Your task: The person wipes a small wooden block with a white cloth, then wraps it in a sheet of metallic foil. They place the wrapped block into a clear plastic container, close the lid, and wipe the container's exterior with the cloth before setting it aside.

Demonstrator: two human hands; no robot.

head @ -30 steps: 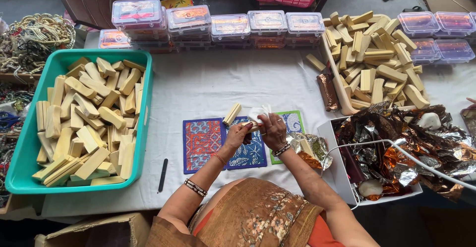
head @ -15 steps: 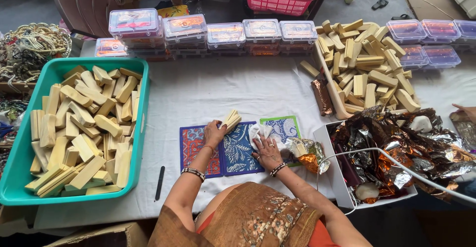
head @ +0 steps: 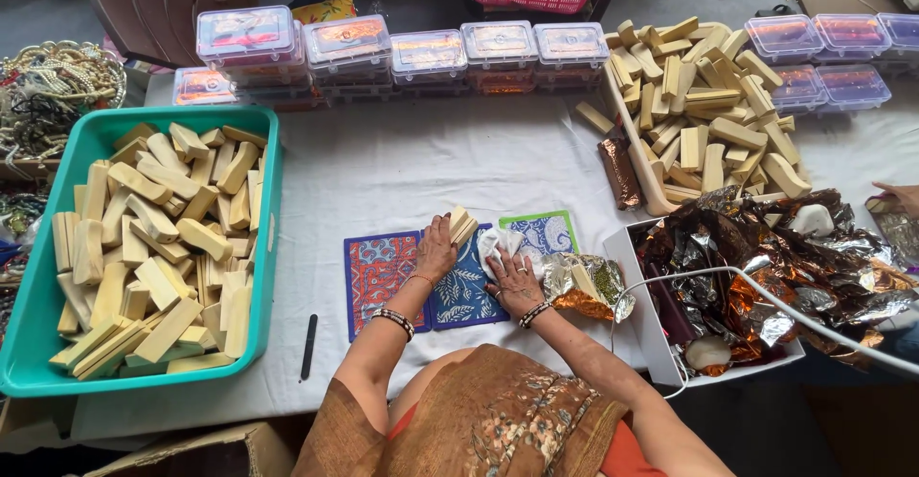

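Two hands at the counter's (head: 402, 166) near edge: the left hand (head: 436, 247) grips a few pale wooden sticks (head: 461, 224) upright, seemingly squaring their ends on the patterned mat (head: 459, 290), while the right hand (head: 514, 281) lies flat, fingers spread, pinning a white cloth (head: 504, 244). Open counter lies beyond; the green tray (head: 263, 247) crowds the left.

Tub (head: 38, 314) left, mats (head: 459, 290) centre, foil box (head: 651, 333) right.
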